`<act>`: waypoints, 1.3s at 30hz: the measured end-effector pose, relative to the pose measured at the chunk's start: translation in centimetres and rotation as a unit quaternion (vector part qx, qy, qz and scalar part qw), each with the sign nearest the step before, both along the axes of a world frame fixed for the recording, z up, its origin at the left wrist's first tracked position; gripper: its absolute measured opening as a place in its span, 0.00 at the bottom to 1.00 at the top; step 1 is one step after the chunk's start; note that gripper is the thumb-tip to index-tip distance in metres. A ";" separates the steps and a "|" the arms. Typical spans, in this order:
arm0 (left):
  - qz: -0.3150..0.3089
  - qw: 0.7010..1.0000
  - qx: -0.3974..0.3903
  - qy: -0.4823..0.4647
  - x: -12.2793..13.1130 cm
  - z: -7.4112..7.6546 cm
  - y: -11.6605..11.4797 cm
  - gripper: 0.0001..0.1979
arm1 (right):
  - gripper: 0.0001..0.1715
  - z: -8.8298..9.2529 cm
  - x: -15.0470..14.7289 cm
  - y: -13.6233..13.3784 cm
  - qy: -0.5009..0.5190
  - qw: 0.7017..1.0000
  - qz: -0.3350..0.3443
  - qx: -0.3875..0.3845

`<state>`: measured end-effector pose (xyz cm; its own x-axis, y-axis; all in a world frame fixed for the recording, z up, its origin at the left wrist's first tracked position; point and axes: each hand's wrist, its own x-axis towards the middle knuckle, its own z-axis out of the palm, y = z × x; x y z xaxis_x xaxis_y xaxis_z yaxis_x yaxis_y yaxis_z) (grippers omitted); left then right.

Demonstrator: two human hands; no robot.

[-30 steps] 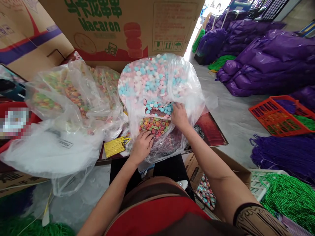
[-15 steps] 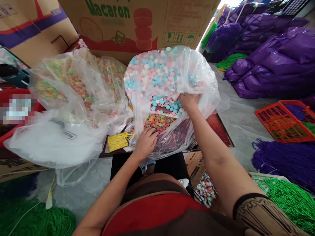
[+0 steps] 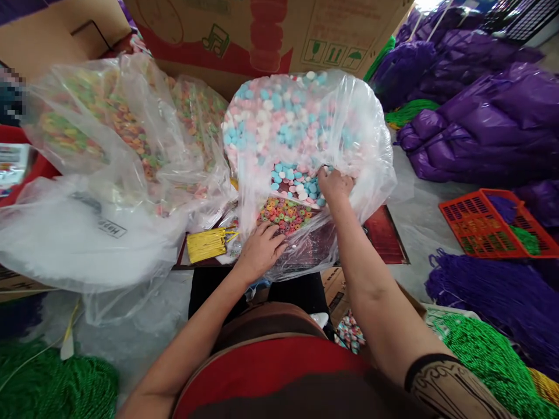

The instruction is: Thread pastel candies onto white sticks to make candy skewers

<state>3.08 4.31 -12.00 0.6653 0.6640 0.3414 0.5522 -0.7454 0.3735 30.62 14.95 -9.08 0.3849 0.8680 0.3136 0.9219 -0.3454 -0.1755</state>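
A large clear plastic bag (image 3: 371, 125) of pink, white and blue round candies (image 3: 288, 137) lies on the dark red table. At its mouth, my right hand (image 3: 335, 185) has its fingers curled in among loose candies; whatever they grip is hidden. Just in front lie small colourful ring-shaped candies (image 3: 286, 215). My left hand (image 3: 261, 247) rests at their near left edge with fingers spread, touching the candies and plastic. To the left of that hand is a bundle of yellow twist ties (image 3: 206, 245).
Clear bags of ring candies (image 3: 126, 125) and a white-filled bag (image 3: 87, 244) occupy the left side. A cardboard box (image 3: 205, 52) stands behind. Purple sacks (image 3: 484, 128), an orange basket (image 3: 463, 224) and green cord (image 3: 489, 343) lie at right.
The view has tipped downward and shifted slightly. My right hand's fingers show more plainly at the candies, with more loose candies visible in the bag's mouth. My left hand stays by the ring candies.
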 end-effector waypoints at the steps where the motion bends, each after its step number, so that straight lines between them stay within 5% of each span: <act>1: 0.002 1.000 -0.005 -0.001 0.0 0.0 0.0 0.12 | 0.27 0.1 -0.4 -0.1 0.020 1.000 -0.021 -0.001; 4: 0.002 1.000 -0.007 0.001 0.0 0.0 -0.1 0.12 | 0.30 0.4 -2.4 -0.2 0.074 0.994 -0.081 0.006; 11: 0.003 1.000 0.006 0.021 0.0 -0.1 0.0 0.13 | 0.31 0.5 -6.7 0.4 0.075 0.997 0.002 0.003; 19: -0.003 1.000 0.010 0.016 0.0 0.3 -0.1 0.17 | 0.36 0.4 -4.4 0.2 0.119 0.988 0.093 -0.020; 29: -0.019 0.999 0.003 -0.039 0.3 -0.1 -0.1 0.15 | 0.28 0.3 -5.0 -3.3 0.038 0.985 0.141 0.088; 35: 0.067 0.985 0.036 -0.158 -3.8 2.4 -0.1 0.16 | 0.20 2.2 -8.9 -7.0 0.096 0.961 0.212 0.150; 39: 0.166 0.947 -0.054 -0.269 -7.2 4.7 -0.2 0.19 | 0.20 3.8 -13.3 -10.0 0.244 0.918 0.269 0.160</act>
